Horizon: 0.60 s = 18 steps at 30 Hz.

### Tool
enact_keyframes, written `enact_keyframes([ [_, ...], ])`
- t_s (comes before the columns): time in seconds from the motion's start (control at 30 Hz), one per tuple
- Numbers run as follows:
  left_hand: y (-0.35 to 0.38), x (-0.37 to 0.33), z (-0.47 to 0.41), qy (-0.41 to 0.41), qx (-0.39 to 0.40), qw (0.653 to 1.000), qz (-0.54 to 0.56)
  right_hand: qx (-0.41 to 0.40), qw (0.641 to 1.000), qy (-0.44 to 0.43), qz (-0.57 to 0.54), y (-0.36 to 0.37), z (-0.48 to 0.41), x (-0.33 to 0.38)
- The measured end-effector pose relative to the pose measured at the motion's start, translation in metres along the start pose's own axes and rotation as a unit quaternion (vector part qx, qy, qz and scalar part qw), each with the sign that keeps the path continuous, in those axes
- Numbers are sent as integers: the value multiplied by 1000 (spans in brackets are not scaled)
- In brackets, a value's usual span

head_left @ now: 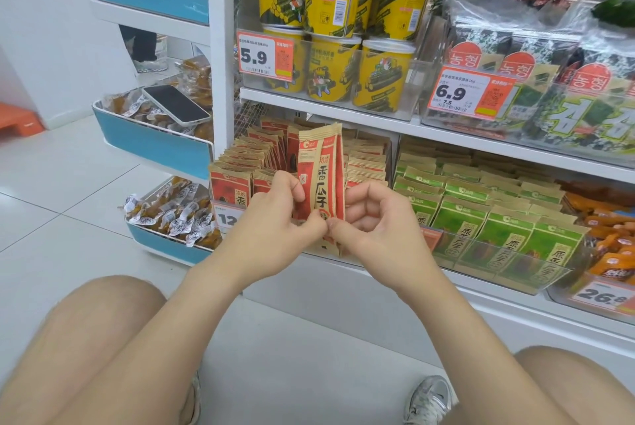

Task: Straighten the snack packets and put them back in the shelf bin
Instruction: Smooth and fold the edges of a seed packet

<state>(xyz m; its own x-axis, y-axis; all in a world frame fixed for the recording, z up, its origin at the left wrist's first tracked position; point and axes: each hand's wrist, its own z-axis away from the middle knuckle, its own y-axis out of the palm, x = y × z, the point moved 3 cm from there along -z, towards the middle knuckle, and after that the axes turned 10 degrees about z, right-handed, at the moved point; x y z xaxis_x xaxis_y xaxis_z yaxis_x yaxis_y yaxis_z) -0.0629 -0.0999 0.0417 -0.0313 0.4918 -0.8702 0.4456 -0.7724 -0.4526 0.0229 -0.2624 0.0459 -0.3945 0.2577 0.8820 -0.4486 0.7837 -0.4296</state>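
A small stack of red and tan snack packets (321,170) stands upright in front of the shelf bin (226,215), held between both hands. My left hand (275,218) pinches the stack's left edge and lower front. My right hand (371,218) grips its right edge with curled fingers, thumb at the bottom. Behind them the bin holds several rows of the same red packets (240,163), leaning back.
Green packets (481,215) fill the clear bin to the right. Yellow tubs (330,12) and seaweed packs (536,81) sit on the shelf above. A phone (175,103) lies on a blue side rack (151,146) of wrapped snacks at left. My knees are low in view.
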Motion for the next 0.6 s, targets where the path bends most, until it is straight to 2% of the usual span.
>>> enact_keyframes([
  [0.23, -3, 3, -4, -44, 37, 997, 46, -17, 1000, -2, 13, 5, -1, -4],
  [0.47, -4, 7, -9, -47, 58, 994, 74, -29, 999, 14, -13, 3, -1, -2],
  [0.6, -7, 8, -9, -68, 42, 992, 96, 17, 999, -4, 27, 4, 0, 1],
])
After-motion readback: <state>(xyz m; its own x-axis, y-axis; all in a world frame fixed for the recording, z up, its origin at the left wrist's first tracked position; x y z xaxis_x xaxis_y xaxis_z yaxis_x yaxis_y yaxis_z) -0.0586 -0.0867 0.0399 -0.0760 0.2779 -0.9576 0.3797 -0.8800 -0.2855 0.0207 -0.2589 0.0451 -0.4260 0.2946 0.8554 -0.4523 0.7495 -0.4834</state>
